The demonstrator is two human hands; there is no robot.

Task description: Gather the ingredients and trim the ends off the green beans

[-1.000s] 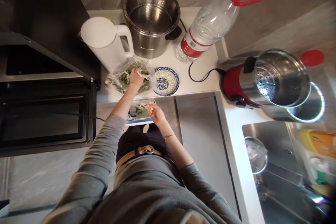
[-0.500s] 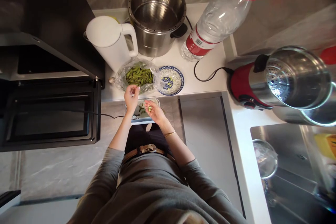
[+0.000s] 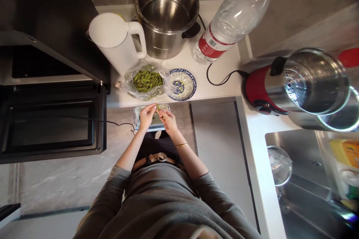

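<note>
My left hand (image 3: 146,118) and my right hand (image 3: 168,122) meet at their fingertips over a shallow container (image 3: 136,120) near the counter's front edge. Pinched between them is a small green edamame pod (image 3: 158,108). The right fingers are curled, hiding whatever lies in that palm. Some green bits show in the container below. Just beyond my hands, a clear plastic bag (image 3: 127,86) sits open with many edamame pods (image 3: 147,81) in it. Right of the bag is a blue-and-white patterned plate (image 3: 187,82) with a few pale green beans.
A white jug (image 3: 109,39) and a steel steamer pot (image 3: 168,41) stand behind the bag. To their right are a large water bottle (image 3: 215,41) and a red-and-steel appliance (image 3: 258,86). An open oven door (image 3: 50,125) juts out at left; the sink (image 3: 305,168) is at right.
My left hand has drawn back from the bag's edge to meet the right hand, with a pod now between them. My right hand, palm up with beans before, has curled its fingers.
</note>
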